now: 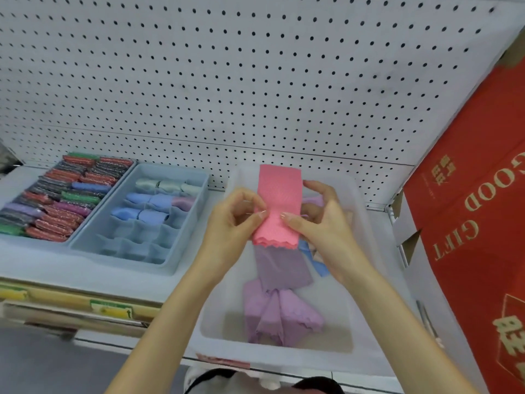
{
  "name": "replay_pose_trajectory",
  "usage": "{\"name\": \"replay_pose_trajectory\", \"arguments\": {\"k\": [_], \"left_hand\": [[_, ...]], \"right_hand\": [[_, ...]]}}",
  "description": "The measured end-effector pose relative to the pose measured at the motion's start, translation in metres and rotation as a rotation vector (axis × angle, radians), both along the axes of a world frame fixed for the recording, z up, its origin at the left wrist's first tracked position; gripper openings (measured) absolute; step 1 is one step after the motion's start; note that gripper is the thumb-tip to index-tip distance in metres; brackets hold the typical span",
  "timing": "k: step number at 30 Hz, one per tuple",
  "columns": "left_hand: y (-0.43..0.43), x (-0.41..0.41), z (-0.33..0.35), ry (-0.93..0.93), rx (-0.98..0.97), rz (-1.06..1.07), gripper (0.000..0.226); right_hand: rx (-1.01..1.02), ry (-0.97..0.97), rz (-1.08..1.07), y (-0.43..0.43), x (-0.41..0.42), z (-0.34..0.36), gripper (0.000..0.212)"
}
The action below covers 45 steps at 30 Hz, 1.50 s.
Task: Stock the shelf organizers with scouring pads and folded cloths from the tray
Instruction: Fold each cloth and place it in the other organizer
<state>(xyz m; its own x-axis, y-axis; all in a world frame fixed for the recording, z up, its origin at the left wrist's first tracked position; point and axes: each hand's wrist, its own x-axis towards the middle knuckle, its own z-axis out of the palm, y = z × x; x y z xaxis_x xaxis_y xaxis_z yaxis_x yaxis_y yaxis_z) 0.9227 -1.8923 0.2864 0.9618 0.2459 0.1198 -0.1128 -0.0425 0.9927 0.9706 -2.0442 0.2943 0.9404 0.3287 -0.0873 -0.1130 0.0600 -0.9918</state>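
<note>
1. Holding a pink cloth (pixel 277 206) up over the tray (pixel 284 358). The cloth is folded into a long strip with its scalloped edge at the near end.
2. Left hand (pixel 235 223): thumb and fingertips pinch the strip's left edge, fingers curled.
3. Right hand (pixel 321 220): thumb and fingertips pinch the strip's right edge, opposite the left hand, fingers curled.
4. The tray is translucent plastic and sits on the shelf (pixel 42 265), directly below both hands and just beside the divided organizer (pixel 181 251).
5. Inside the tray, purple cloths (pixel 281 314) lie loosely folded at the near end, with another purple piece under the pink strip. A blue cloth (pixel 318 263) shows under the right wrist.
6. The divided organizer is grey-blue, with a grid of small cells.
7. Its back row holds pale green rolled cloths (pixel 167 186).
8. The next row holds blue rolled cloths (pixel 147 199) plus 1 lilac-pink roll (pixel 183 202).
9. The 3rd row has 2 more blue rolls.
10. Scouring pads (pixel 62 206) in red, green, purple and dark glitter packs stand packed in rows, right against the far side of the divided organizer.
11. A white pegboard (pixel 255 66) backs the shelf.
12. A red gift box (pixel 468 223) with gold lettering leans at the right side of the view, near the tray.
13. Price labels (pixel 110 307) are blurred along the shelf's front edge, so the text can't be read.
</note>
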Motion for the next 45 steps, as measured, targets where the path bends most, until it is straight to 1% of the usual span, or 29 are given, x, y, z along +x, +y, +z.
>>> {"name": "replay_pose_trajectory", "arguments": {"k": [1,2,3,5,6,8,10,12,14,16,17,18,19,21,22,23,25,28,30,31,33,35,39,42,44,45], "left_hand": [[0.004,-0.002,0.0,-0.007,0.017,0.004,0.007],[0.009,-0.004,0.0,-0.002,0.02,0.005,0.01],[0.015,-0.006,0.001,0.017,-0.002,-0.001,0.014],[0.026,-0.011,0.004,0.076,-0.051,-0.028,0.03],[0.031,-0.013,0.006,0.096,-0.043,-0.04,0.038],[0.044,-0.016,0.007,0.112,0.028,-0.052,0.049],[0.06,-0.016,0.008,0.131,0.164,-0.039,0.054],[0.08,-0.017,0.011,0.157,0.347,-0.047,0.048],[0.104,-0.019,0.014,0.169,0.508,-0.083,0.033],[0.131,-0.022,0.014,0.21,0.577,-0.106,0.022],[0.144,-0.024,0.014,0.241,0.519,-0.137,0.017],[0.156,-0.028,0.015,0.275,0.39,-0.192,0.012],[0.167,-0.033,0.015,0.302,0.24,-0.251,0.018],[0.187,-0.04,0.011,0.353,0.005,-0.326,0.041],[0.195,-0.044,0.01,0.371,-0.079,-0.344,0.044],[0.203,-0.046,0.008,0.376,-0.14,-0.346,0.041],[0.219,-0.048,0.005,0.369,-0.182,-0.303,0.034],[0.244,-0.046,-0.002,0.338,-0.106,-0.249,0.042],[0.259,-0.045,-0.004,0.312,-0.072,-0.259,0.036],[0.265,-0.044,-0.006,0.312,-0.062,-0.272,0.033],[0.276,-0.041,-0.009,0.324,-0.047,-0.299,0.025],[0.284,-0.038,-0.01,0.333,-0.051,-0.323,0.014],[0.297,-0.035,-0.014,0.38,-0.17,-0.378,0.006],[0.307,-0.032,-0.019,0.425,-0.357,-0.418,0.018],[0.311,-0.029,-0.022,0.473,-0.455,-0.479,0.036],[0.312,-0.028,-0.022,0.502,-0.473,-0.509,0.043]], "right_hand": [[-0.004,-0.024,0.041,0.001,-0.002,0.0,0.061],[-0.015,-0.053,0.093,0.004,-0.003,0.001,0.062],[-0.035,-0.089,0.144,0.007,-0.003,0.001,0.058],[-0.093,-0.15,0.198,0.016,-0.003,0.003,0.049],[-0.113,-0.166,0.2,0.022,-0.003,0.004,0.048],[-0.164,-0.196,0.191,0.037,-0.003,0.006,0.05],[-0.237,-0.25,0.184,0.054,-0.003,0.007,0.051],[-0.336,-0.335,0.211,0.07,-0.003,0.006,0.047],[-0.43,-0.373,0.266,0.086,-0.001,0.005,0.036],[-0.493,-0.34,0.329,0.103,0.001,0.006,0.02],[-0.463,-0.28,0.369,0.113,-0.001,0.007,0.01],[-0.396,-0.206,0.42,0.124,-0.004,0.008,0.001],[-0.312,-0.124,0.46,0.134,-0.007,0.008,0.008],[-0.13,0.071,0.508,0.159,-0.014,0.006,0.012],[-0.075,0.138,0.506,0.171,-0.018,0.005,0.014],[-0.052,0.177,0.497,0.184,-0.021,0.003,0.015],[-0.065,0.227,0.453,0.205,-0.025,-0.001,0.015],[-0.12,0.261,0.396,0.229,-0.031,-0.005,0.024],[-0.138,0.262,0.385,0.24,-0.036,-0.006,0.034],[-0.149,0.258,0.385,0.245,-0.038,-0.008,0.036],[-0.162,0.249,0.364,0.255,-0.041,-0.009,0.033],[-0.149,0.237,0.292,0.263,-0.044,-0.013,0.028],[-0.106,0.165,0.114,0.274,-0.049,-0.022,0.02],[-0.07,0.051,0.004,0.279,-0.048,-0.029,0.026],[-0.096,-0.055,-0.055,0.28,-0.046,-0.034,0.034],[-0.127,-0.126,-0.067,0.279,-0.044,-0.037,0.04]]}}
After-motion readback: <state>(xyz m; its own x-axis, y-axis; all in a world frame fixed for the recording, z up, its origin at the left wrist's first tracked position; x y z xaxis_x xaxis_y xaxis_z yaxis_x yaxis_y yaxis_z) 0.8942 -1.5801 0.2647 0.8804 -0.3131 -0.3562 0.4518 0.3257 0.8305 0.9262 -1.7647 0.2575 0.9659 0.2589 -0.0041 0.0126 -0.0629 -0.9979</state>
